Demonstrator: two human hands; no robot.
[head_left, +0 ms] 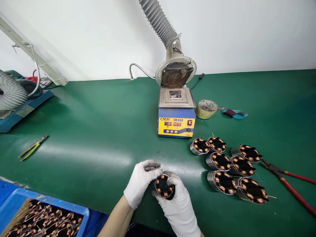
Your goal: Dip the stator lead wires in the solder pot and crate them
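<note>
My right hand (176,194), in a white glove with greyed fingertips, is closed around a motor stator (164,186). The stator has a ring of copper coils about a dark centre, and its coil face is turned up toward me. A short copper end sticks out at its lower edge. My left hand (144,176), gloved the same way, is pinched at the stator's upper left rim. A thin wire seems to lie between its thumb and fingers, though the fingertips partly hide it. Several more stators (223,182) stand grouped on the green table (103,138) to the right.
Behind my hands stands a blue and yellow solder pot (176,126) under an exhaust hood (175,74). A tape roll (206,109) is beside it. Red-handled cutters (283,176) lie right, yellow-handled pliers (34,147) left. A blue bin (85,215) of wired parts is front left.
</note>
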